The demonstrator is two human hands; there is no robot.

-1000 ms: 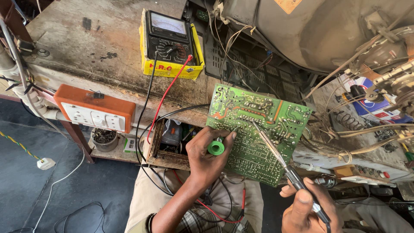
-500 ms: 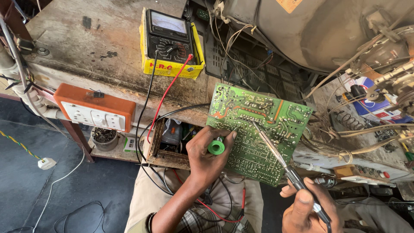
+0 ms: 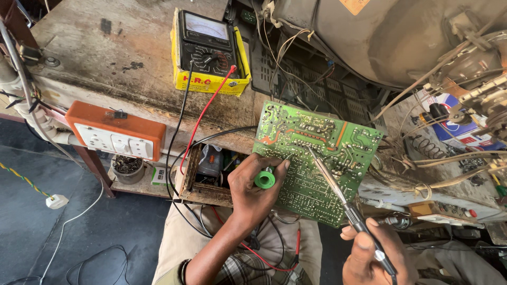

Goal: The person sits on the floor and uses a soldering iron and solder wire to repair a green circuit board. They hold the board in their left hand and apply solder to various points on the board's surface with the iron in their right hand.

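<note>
Solder spool [image 3: 264, 179] pinched in left hand [image 3: 253, 184] steadies green circuit board [image 3: 317, 158] off the workbench [image 3: 105, 63] edge; right hand [image 3: 369, 256] grips soldering iron [image 3: 338, 195], tip on board.

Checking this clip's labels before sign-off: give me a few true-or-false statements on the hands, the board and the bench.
1. The left hand holds a green spool against the green circuit board. True.
2. The right hand holds a screwdriver. False: it holds a soldering iron, tip on the board.
3. The multimeter sits in a yellow box on the workbench. True.
4. The orange socket box lies on the floor. False: it is fixed to the bench's front edge.
</note>
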